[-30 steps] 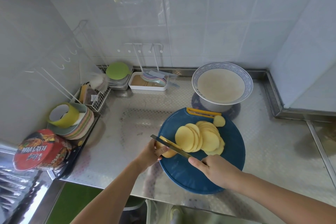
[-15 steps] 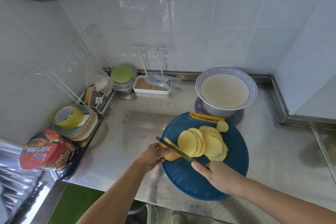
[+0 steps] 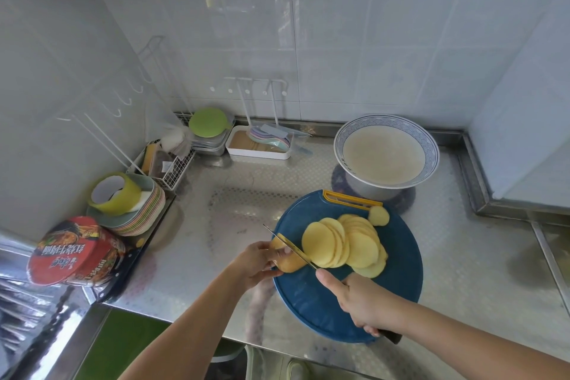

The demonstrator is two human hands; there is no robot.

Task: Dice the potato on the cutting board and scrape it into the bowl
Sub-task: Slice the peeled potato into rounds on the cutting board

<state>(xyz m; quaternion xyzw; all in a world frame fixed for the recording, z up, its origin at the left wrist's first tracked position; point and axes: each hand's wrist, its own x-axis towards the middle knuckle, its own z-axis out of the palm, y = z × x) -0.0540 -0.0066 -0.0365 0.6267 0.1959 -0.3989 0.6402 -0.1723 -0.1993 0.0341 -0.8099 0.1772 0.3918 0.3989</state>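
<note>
A round blue cutting board (image 3: 398,271) lies at the counter's front edge. Several yellow potato slices (image 3: 345,244) lean in a fanned row across its middle, and one end piece (image 3: 378,215) lies apart near the board's yellow handle. My left hand (image 3: 257,262) grips the uncut potato end (image 3: 288,262) at the board's left rim. My right hand (image 3: 359,299) holds a knife (image 3: 290,246) whose blade sits in the potato between that end and the slices. The blue-rimmed bowl (image 3: 387,126) stands just behind the board.
A white tray with utensils (image 3: 257,151) and a green-lidded container (image 3: 208,122) sit against the back wall. At the left are a wire basket (image 3: 172,170), a stack of plates with a yellow cup (image 3: 123,197), and a red instant-noodle tub (image 3: 77,251).
The knife has kept slicing at the potato's left end, with the blade a little lower in it. The view has tilted slightly; both hands stay in place.
</note>
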